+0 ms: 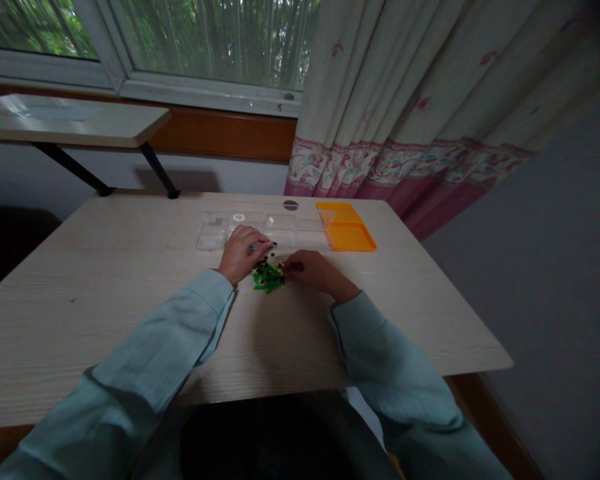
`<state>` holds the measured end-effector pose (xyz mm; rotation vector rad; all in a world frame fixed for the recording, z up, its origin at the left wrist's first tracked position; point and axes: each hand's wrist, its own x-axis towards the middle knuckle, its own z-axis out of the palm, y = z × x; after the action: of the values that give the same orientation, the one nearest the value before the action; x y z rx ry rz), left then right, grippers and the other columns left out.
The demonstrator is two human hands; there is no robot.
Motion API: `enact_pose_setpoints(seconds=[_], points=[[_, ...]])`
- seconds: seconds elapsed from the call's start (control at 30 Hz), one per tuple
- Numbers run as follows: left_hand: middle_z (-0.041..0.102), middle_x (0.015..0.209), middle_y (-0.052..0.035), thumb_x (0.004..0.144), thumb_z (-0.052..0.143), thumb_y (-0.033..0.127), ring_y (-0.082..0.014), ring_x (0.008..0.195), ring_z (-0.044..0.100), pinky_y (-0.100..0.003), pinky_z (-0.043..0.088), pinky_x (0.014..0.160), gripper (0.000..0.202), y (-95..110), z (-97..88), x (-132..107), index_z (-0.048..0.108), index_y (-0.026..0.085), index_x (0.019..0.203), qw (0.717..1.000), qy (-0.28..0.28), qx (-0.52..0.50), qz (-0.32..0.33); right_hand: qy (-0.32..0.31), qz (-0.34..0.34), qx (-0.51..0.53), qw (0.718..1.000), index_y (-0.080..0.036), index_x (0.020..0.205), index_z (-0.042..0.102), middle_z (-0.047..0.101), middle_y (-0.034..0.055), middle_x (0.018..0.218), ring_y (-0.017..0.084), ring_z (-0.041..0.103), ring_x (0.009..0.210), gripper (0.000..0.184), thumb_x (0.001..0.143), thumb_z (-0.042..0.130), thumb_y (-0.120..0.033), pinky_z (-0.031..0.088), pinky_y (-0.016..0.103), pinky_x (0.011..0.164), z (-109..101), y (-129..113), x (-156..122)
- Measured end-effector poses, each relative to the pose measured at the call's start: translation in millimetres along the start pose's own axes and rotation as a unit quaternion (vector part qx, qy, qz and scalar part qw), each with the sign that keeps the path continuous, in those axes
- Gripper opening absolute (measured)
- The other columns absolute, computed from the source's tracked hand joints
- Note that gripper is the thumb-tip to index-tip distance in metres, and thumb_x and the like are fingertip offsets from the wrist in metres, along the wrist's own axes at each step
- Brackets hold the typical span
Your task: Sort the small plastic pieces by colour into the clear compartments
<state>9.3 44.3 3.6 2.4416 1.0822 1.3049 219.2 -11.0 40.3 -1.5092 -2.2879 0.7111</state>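
A small heap of green pieces [267,279] mixed with dark brown and a few yellowish bits lies on the table between my hands. They look like tiny building bricks, too small to be sure. My left hand [241,253] is at the heap's upper left, thumb and fingers closed together, with a speck of blue and some dark bits by the fingertips. On the right, my right hand [314,270] pinches at the heap's edge; what its fingertips hold is hidden. Just beyond the hands lies a clear plastic compartment box [295,233], partly covered by my left hand.
An orange-yellow tray [351,233] adjoins the clear box's right end. Behind the box lies a dark round spot [291,205]. A raised shelf [110,127] on black legs stands at the back left. A curtain [370,120] hangs behind the pale wooden table [145,267].
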Motion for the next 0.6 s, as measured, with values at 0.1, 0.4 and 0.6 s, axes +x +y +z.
enact_pose_setpoints(seconds=[0.1,0.4,0.6], points=[[0.067,0.087,-0.0026,0.09,0.057,0.039,-0.0186,0.09,0.055,-0.037,0.042,0.086,0.022,-0.5,0.4,-0.1,0.069,0.021,0.089,1.0,0.002,-0.002,-0.001,0.024,-0.007,-0.006,1.0,-0.015,0.088,0.074,0.072,0.0059,0.087,0.014,0.062,0.077,0.017,0.075,0.064,-0.011,0.045,0.024,0.074,2.5,0.5,1.4],[0.066,0.086,-0.0025,0.09,0.058,0.038,-0.0181,0.089,0.055,-0.036,0.042,0.085,0.02,0.7,-0.6,-0.1,0.068,0.021,0.089,1.0,0.003,0.002,0.005,0.04,-0.006,0.002,0.999,-0.015,0.091,0.074,0.072,0.0071,0.09,0.016,0.064,0.081,0.021,0.076,0.061,-0.008,0.046,0.026,0.076,3.1,1.7,3.0],[0.066,0.086,-0.0022,0.091,0.057,0.037,-0.0181,0.089,0.055,-0.036,0.042,0.086,0.02,-0.1,-0.1,-0.1,0.068,0.021,0.089,1.0,0.0,0.007,0.006,0.042,-0.01,-0.001,0.999,-0.016,0.092,0.074,0.072,0.0066,0.091,0.016,0.064,0.082,0.02,0.078,0.061,-0.01,0.047,0.026,0.078,2.2,5.1,3.7]])
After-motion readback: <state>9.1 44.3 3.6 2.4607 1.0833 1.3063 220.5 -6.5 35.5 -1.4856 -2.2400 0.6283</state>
